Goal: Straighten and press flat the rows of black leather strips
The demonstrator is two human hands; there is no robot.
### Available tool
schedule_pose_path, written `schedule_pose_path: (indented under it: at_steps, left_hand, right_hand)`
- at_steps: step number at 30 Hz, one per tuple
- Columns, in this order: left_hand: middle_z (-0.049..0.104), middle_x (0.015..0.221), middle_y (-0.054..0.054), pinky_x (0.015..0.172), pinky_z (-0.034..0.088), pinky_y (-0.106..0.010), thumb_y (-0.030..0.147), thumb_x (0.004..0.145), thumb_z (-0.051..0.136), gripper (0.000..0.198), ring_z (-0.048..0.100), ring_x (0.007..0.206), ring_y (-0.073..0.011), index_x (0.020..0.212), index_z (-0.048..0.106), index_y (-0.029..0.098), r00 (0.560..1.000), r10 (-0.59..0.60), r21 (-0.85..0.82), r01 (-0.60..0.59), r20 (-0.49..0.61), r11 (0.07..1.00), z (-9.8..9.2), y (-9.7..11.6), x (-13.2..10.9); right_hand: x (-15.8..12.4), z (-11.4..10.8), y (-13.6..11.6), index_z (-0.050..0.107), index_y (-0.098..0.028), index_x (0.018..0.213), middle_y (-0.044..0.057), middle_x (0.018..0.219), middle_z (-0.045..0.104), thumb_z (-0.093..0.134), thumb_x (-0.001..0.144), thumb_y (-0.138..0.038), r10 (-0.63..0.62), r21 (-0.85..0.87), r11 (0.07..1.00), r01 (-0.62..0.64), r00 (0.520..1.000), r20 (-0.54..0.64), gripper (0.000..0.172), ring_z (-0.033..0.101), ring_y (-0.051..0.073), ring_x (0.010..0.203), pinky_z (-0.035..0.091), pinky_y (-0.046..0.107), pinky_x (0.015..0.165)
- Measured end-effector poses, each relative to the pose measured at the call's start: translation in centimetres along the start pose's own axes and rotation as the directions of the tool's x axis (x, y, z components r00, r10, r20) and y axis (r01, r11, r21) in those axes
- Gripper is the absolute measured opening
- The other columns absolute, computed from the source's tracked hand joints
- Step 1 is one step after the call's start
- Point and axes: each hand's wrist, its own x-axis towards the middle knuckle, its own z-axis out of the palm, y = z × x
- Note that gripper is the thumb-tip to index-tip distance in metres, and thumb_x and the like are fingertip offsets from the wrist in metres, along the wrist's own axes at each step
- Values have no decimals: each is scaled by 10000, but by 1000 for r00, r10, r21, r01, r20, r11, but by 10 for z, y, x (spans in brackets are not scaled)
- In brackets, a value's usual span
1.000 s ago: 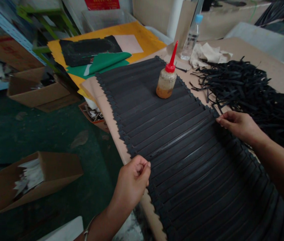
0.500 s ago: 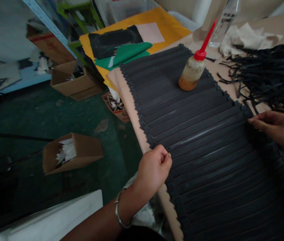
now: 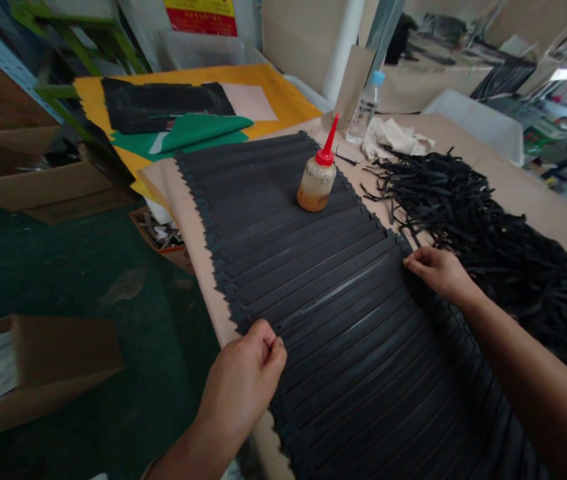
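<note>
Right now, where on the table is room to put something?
Bare table lies beyond the loose pile, plus a thin edge left of the laid strips. Crowded: the middle, with glue bottle; the far end, with rag and water bottle.

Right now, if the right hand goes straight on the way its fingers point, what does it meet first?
The right hand touches the black strips at their right ends. Sliding on across them, up-left, it would probably reach the glue bottle first; depth is unclear.
</note>
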Motion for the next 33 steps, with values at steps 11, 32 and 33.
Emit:
schedule_pose_path:
  at_steps: [11,32,33]
  left_hand:
    - [491,619,15,584,279,-282,361,952,379,215,528,567,-183,771,387,247,998,-32,252,18,50,968,-6,6,0]
    - [630,713,11,520,422,-235,526,906,523,335,615,639,-178,1083,528,242,996,-22,-379,53,85,924,-17,-39,-44]
    - [591,670,27,500,394,-231,519,918,508,318,592,616,-171,1079,523,245,997,-31,-376,57,75,925,-14,-34,-46]
  right_hand:
    - [6,10,8,621,-213,701,0,593,585,629,747,-509,30,-23,999,-31,999,-11,299,485,150,563,353,293,568]
    - [-14,-30,65,691,-235,1228,115,1277,660,454,900,-283,-137,-548,836,34,979,-148,408,533,333,1163,434,450,908]
    - [-9,-27,60,685,-213,1228,128,1261,668,424,916,-286,-97,-547,837,-16,979,-177,413,549,331,1151,440,447,899]
